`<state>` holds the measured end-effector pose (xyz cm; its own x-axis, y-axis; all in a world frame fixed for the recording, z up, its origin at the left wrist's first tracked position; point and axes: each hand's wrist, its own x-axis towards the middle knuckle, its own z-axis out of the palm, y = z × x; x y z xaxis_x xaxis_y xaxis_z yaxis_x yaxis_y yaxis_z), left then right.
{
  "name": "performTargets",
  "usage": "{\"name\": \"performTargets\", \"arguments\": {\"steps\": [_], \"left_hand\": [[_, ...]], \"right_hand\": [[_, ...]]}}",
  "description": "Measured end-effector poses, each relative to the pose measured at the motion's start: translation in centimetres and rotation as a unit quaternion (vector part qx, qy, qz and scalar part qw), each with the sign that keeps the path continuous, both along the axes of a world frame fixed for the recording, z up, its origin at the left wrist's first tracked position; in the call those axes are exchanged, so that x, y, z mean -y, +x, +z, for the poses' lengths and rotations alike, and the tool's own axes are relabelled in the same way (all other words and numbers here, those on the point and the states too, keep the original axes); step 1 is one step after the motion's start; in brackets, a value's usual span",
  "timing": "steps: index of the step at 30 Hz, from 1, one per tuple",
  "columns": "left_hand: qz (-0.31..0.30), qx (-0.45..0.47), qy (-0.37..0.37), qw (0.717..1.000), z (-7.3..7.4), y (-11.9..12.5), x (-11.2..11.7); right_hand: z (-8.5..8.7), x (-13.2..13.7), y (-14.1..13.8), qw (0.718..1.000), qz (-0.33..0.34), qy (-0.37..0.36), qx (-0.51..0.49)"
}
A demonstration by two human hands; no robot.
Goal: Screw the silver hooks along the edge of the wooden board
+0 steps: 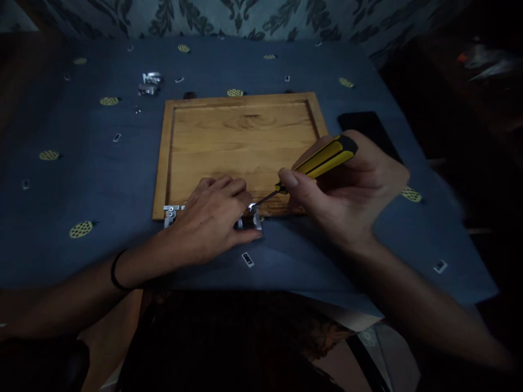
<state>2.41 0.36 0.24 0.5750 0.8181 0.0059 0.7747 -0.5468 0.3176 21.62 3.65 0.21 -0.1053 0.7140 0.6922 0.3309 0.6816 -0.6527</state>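
A wooden panel [245, 136] with a raised frame lies flat on the table. My right hand [351, 185] grips a screwdriver [327, 158] by its yellow and black handle; the shaft slants down left. Its tip meets a metal hinge [256, 218] at the panel's near edge. My left hand [216, 218] is closed around that hinge, thumb along its near side, fingers over the wood. A second metal hinge [170, 213] sits at the panel's near left corner, partly covered by my left hand. Whether a screw is under the tip is too small to tell.
Several metal hinges [150, 84] lie in a pile at the back left, with small screws [137, 110] close by. A dark phone [368, 128] rests right of the panel, behind my right hand. A blue pineapple-print cloth [102, 179] covers the table.
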Motion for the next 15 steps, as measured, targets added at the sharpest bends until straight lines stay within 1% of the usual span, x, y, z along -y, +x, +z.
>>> {"name": "performTargets", "arguments": {"steps": [2,5,9,12,15], "left_hand": [[0.001,-0.001,-0.004,1.000,0.1,0.0,0.0],[0.001,-0.004,-0.015,1.000,0.2,0.0,0.1],[0.000,-0.002,-0.003,1.000,0.1,0.0,0.1],[-0.004,0.002,0.015,1.000,0.0,0.0,0.1],[-0.005,-0.002,0.013,1.000,0.0,0.0,0.0]], "right_hand": [[0.1,0.1,0.0,1.000,0.003,-0.005,0.009],[0.4,0.2,0.0,0.999,0.023,-0.035,0.003],[0.9,-0.2,0.1,0.994,0.094,-0.051,-0.018],[1.2,-0.7,0.5,0.987,0.147,-0.065,0.001],[1.5,-0.9,1.0,0.979,0.184,-0.086,0.022]]}}
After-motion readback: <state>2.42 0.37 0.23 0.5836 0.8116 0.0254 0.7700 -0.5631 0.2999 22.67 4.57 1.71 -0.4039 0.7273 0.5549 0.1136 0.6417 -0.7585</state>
